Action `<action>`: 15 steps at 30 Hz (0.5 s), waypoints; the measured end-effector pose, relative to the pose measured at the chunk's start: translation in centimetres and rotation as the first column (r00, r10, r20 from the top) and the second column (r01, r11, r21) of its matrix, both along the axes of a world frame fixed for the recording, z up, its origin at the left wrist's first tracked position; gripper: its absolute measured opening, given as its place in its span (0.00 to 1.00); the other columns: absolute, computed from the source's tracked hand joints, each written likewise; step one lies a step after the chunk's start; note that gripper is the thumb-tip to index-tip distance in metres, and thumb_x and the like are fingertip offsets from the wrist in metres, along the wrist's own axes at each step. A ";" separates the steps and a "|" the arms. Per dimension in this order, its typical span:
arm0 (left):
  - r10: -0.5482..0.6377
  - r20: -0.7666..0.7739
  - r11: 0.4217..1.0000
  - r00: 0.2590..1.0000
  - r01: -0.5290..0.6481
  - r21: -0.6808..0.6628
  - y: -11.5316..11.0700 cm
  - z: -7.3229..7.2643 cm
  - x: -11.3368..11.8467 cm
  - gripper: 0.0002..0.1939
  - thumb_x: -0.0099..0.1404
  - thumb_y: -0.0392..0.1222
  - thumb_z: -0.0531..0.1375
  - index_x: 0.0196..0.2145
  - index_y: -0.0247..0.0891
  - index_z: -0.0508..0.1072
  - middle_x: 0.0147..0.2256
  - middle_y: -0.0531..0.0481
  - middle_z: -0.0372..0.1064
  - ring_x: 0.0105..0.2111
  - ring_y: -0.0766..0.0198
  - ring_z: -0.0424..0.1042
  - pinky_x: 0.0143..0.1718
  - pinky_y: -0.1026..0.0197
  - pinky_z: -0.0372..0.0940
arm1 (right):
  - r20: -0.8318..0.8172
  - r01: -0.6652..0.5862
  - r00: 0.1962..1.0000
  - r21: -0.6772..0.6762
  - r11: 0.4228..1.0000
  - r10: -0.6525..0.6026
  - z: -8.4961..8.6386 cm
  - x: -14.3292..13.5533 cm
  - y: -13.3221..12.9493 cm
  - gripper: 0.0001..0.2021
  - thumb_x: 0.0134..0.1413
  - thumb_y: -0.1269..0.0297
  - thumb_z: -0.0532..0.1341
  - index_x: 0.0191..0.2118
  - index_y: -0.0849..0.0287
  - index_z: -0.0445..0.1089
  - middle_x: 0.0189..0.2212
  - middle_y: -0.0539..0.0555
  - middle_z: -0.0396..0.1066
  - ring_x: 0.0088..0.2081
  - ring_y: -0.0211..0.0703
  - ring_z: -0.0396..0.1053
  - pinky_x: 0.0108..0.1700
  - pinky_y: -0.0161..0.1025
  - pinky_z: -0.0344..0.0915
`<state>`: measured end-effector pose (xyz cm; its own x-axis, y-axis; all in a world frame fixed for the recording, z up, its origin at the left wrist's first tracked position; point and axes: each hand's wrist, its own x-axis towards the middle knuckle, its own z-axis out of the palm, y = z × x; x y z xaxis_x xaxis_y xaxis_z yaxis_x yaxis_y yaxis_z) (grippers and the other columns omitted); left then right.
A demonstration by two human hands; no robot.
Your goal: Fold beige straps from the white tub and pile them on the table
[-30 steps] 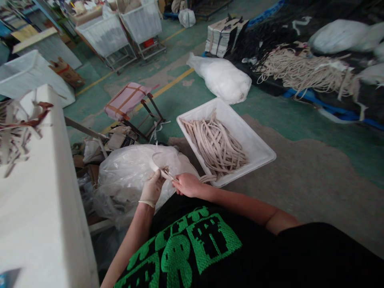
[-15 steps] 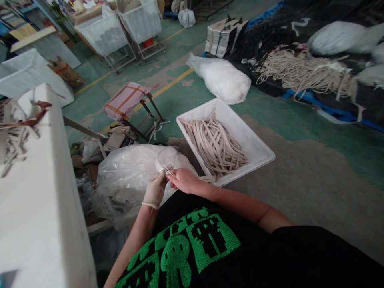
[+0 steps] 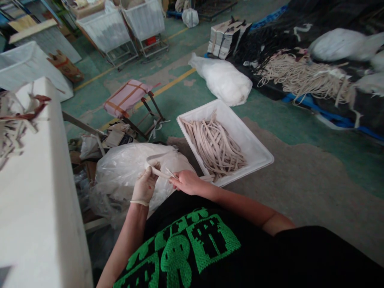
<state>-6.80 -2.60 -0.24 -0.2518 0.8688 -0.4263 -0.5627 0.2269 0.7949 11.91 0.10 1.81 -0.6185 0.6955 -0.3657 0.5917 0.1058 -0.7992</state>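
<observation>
My left hand (image 3: 145, 186), in a pale glove, pinches a light strip (image 3: 160, 173) that curls above its fingers. The strip runs across to my right hand (image 3: 186, 182), which is bare and closed on its other end. A thin pointed thing, too small to make out, sticks out from the right fingers. Under both hands lies a large clear plastic bag (image 3: 126, 164). Just right of my right hand, a white tub (image 3: 255, 150) holds a heap of beige strips (image 3: 217, 146), and some strips hang over its near edge.
A white table (image 3: 33, 192) with scraps fills the left side. Beyond the bag stands a stool with a pink top (image 3: 127, 96). A stuffed white bag (image 3: 223, 80) lies behind the tub. Wheeled bins (image 3: 105, 30) stand at the back, and strips (image 3: 306, 76) are heaped at the right.
My left hand has moved left and slightly down, away from my right hand. A longer stretch of strip now shows between them. My right hand has barely moved.
</observation>
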 end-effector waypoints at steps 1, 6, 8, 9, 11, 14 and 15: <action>0.015 0.000 1.000 1.000 -0.015 0.001 0.1 0.2 -0.3 0.11 0.56 0.41 0.72 0.35 0.32 0.82 0.39 0.41 0.81 0.45 0.56 0.78 0.54 0.57 0.69 | -0.009 0.001 1.000 -0.038 0.999 -0.001 -0.1 0.1 -0.2 0.18 0.71 0.58 0.53 0.41 0.61 0.77 0.28 0.52 0.79 0.29 0.38 0.76 0.36 0.33 0.63; -0.138 0.028 0.989 0.990 0.139 -0.046 -0.3 0.2 1.3 0.12 0.56 0.41 0.72 0.34 0.30 0.82 0.36 0.41 0.81 0.39 0.56 0.79 0.47 0.57 0.71 | -0.086 0.040 0.995 -0.121 0.992 -0.051 -0.3 0.0 -0.5 0.19 0.72 0.58 0.50 0.42 0.63 0.76 0.26 0.51 0.77 0.25 0.36 0.73 0.34 0.32 0.64; -0.156 0.040 0.986 0.987 0.157 -0.049 -0.5 0.5 1.8 0.10 0.58 0.42 0.70 0.35 0.31 0.82 0.36 0.41 0.81 0.40 0.54 0.79 0.47 0.56 0.71 | -0.135 0.090 0.986 -0.067 0.994 -0.098 -0.2 0.2 0.2 0.21 0.73 0.56 0.49 0.43 0.63 0.76 0.27 0.52 0.77 0.26 0.37 0.73 0.36 0.33 0.66; -0.142 0.050 0.988 0.989 0.145 -0.056 -0.5 0.7 1.7 0.10 0.60 0.42 0.69 0.35 0.32 0.81 0.37 0.41 0.81 0.41 0.54 0.79 0.48 0.55 0.71 | -0.169 0.143 0.975 -0.033 0.989 -0.147 -0.3 0.6 0.7 0.21 0.73 0.56 0.49 0.44 0.63 0.76 0.30 0.53 0.78 0.29 0.38 0.74 0.37 0.34 0.67; -0.119 0.081 0.987 0.990 0.127 -0.102 -0.4 1.4 1.1 0.09 0.63 0.42 0.66 0.35 0.32 0.81 0.37 0.40 0.80 0.40 0.54 0.79 0.47 0.55 0.72 | -0.255 0.272 0.933 0.041 0.961 -0.254 -0.5 1.4 1.7 0.19 0.72 0.59 0.48 0.48 0.60 0.75 0.40 0.55 0.79 0.38 0.41 0.76 0.42 0.35 0.70; -0.185 0.153 0.960 0.971 0.212 -0.186 -0.5 2.1 0.5 0.09 0.65 0.39 0.63 0.32 0.31 0.80 0.31 0.41 0.79 0.33 0.56 0.79 0.42 0.55 0.74 | -0.394 0.326 0.889 0.188 0.926 -0.233 -0.9 2.2 2.9 0.15 0.67 0.68 0.53 0.52 0.57 0.75 0.55 0.55 0.74 0.56 0.42 0.71 0.57 0.39 0.66; -0.219 0.184 0.949 0.958 0.253 -0.189 -0.7 2.2 0.7 0.08 0.64 0.38 0.63 0.32 0.31 0.80 0.29 0.42 0.79 0.31 0.57 0.78 0.40 0.56 0.74 | -0.418 0.282 0.894 0.245 0.928 -0.161 -1.0 2.1 3.0 0.15 0.65 0.69 0.56 0.52 0.56 0.75 0.58 0.55 0.71 0.59 0.42 0.68 0.61 0.40 0.63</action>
